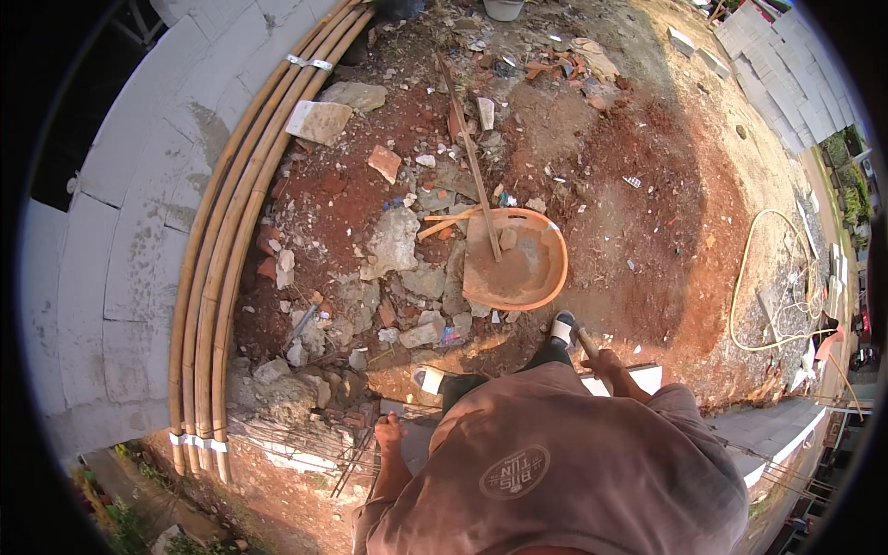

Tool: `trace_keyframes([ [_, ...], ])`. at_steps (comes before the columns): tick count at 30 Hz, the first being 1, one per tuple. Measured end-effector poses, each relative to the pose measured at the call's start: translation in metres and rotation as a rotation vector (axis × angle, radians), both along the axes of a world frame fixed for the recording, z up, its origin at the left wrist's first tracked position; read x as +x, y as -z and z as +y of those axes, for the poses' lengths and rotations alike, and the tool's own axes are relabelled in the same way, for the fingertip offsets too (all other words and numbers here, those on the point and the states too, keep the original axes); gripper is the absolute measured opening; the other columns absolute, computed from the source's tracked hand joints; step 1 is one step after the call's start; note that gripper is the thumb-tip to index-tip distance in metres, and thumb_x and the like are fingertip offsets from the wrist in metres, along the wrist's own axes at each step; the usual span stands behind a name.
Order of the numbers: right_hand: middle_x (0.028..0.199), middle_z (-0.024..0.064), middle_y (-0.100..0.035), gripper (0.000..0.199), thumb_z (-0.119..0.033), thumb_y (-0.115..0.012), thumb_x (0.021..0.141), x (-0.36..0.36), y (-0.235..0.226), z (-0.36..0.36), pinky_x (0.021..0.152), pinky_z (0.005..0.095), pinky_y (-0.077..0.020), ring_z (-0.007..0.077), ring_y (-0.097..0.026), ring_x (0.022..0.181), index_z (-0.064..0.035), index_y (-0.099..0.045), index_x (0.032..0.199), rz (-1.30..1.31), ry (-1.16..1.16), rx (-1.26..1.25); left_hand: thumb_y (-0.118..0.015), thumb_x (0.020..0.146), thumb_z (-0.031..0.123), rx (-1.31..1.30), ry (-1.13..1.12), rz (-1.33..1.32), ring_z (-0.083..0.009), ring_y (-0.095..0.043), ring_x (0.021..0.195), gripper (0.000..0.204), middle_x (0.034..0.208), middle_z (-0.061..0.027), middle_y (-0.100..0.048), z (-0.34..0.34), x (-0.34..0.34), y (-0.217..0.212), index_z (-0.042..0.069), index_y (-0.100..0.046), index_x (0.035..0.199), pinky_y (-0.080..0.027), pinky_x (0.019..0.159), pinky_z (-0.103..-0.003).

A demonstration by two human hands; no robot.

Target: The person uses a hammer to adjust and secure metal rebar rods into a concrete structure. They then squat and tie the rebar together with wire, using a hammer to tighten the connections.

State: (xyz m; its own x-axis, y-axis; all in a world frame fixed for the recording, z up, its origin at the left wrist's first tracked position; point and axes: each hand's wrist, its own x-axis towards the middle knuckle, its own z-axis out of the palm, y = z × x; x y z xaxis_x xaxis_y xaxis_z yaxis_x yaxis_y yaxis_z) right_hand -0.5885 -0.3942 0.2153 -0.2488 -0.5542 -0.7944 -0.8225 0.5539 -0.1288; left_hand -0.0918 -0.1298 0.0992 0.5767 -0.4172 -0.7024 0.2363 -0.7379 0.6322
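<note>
My right hand (606, 364) is wrapped round a wooden handle (585, 343) beside my right shoe; what the handle belongs to is hidden. My left hand (390, 431) hangs low by some thin metal rods, its fingers curled, and nothing shows in it. Ahead of my feet rests an orange basin (561, 262) with a little grey, wet-looking mix (527, 266) inside. A long wooden strip (472, 157) reaches from the ground into the basin, its near end beside a small lump.
Bundled bamboo poles (217, 268) run along the pale block wall (139, 222) on the left. Broken concrete (393, 242) and bricks (385, 163) litter the reddish soil. A yellowish hose (735, 301) loops at the right. Thin rods (347, 462) stick out near my left arm.
</note>
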Motion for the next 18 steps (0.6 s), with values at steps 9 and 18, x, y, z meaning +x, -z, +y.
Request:
trace_keyframes([
  [9, 0.071, 0.0141, -0.065, 0.043, -0.032, -0.076, 0.073, -0.201, 0.1, -0.064, 0.059, 0.0375, -0.0497, 0.0233, -0.065, 0.065, 0.0075, -0.065, 0.087, -0.1, 0.166, 0.108, -0.066, 0.071, 0.013, -0.173, 0.396, -0.587, -0.0266, -0.057, 0.062, 0.014, 0.07, -0.0082, -0.053, -0.079, -0.103, 0.032, 0.007, -0.054, 0.076, -0.045, 0.048, -0.035],
  [18, 0.062, 0.0085, -0.055, 0.022, -0.014, -0.071, 0.08, -0.384, 0.033, -0.109, 0.042, 0.0356, -0.043, 0.0201, -0.054, 0.05, 0.0055, -0.062, 0.084, -0.343, 0.592, 0.056, -0.058, 0.085, 0.023, 0.02, 0.653, -0.587, -0.0355, -0.062, 0.065, 0.016, 0.081, -0.015, -0.059, -0.227, -0.255, -0.047, 0.007, -0.059, 0.088, -0.051, 0.062, -0.043],
])
